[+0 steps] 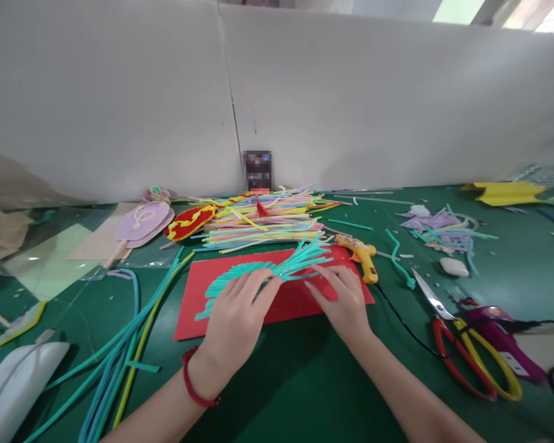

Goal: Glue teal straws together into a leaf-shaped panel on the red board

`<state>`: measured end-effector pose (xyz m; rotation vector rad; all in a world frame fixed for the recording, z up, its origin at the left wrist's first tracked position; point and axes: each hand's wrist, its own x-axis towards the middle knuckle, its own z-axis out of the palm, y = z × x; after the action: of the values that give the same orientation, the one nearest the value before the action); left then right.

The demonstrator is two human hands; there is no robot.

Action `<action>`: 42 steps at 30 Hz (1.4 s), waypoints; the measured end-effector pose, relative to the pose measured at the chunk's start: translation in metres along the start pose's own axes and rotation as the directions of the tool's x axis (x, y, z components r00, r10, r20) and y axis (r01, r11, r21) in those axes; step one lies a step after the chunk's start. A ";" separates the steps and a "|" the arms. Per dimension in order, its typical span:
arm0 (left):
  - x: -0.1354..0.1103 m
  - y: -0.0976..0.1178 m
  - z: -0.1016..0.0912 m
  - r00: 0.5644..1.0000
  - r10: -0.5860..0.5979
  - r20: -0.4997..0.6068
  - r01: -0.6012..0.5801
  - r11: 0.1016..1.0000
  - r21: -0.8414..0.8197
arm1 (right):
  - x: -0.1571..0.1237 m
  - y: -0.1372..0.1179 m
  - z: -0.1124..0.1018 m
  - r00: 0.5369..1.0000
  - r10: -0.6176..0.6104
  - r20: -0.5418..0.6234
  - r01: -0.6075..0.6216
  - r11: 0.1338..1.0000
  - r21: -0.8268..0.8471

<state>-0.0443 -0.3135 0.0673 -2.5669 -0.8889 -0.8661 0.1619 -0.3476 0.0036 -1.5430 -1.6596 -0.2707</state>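
Note:
A red sheet [198, 311] lies on the green table [305, 381] in front of me. On it rests a fan of teal pipe cleaners [240, 274], its loose ends gathered and splaying toward the upper right. My left hand [235, 320] lies flat on the fan's lower part, fingers stretched out and pressing the strands down. A red cord circles that wrist. My right hand [341, 298] rests on the sheet just right of the gathered point, fingers spread toward the strands.
A pile of pastel pipe cleaners [258, 224] sits behind the sheet. A yellow glue gun [362, 255] lies at its right edge, with scissors [466, 344] and a purple tool [503, 338] further right. Long teal and yellow strands [120, 363] trail left. White partition behind.

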 end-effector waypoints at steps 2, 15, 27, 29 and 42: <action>0.000 0.002 -0.001 1.000 0.013 -0.001 -0.013 1.000 -0.008 | -0.001 0.001 0.002 1.000 -0.020 -0.002 0.020 1.000 -0.005; -0.002 0.005 0.007 0.999 0.021 0.041 -0.021 1.000 0.009 | 0.000 0.007 0.003 0.993 -0.093 0.072 0.091 0.995 0.031; -0.023 0.008 0.019 0.983 -0.049 0.178 0.050 0.999 0.000 | 0.005 0.013 -0.013 0.970 -0.199 0.139 0.195 0.980 0.037; -0.030 0.015 0.020 0.973 -0.050 0.224 0.054 0.998 -0.011 | 0.005 0.017 -0.012 0.952 -0.237 0.195 0.229 0.971 0.060; -0.040 0.024 0.033 0.947 -0.143 0.286 0.185 0.975 -0.126 | 0.003 0.027 -0.011 0.938 -0.169 0.303 0.107 0.972 0.210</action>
<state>-0.0398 -0.3354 0.0145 -2.8258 -1.1733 -0.6484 0.1914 -0.3466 0.0028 -1.3788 -1.9885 0.0709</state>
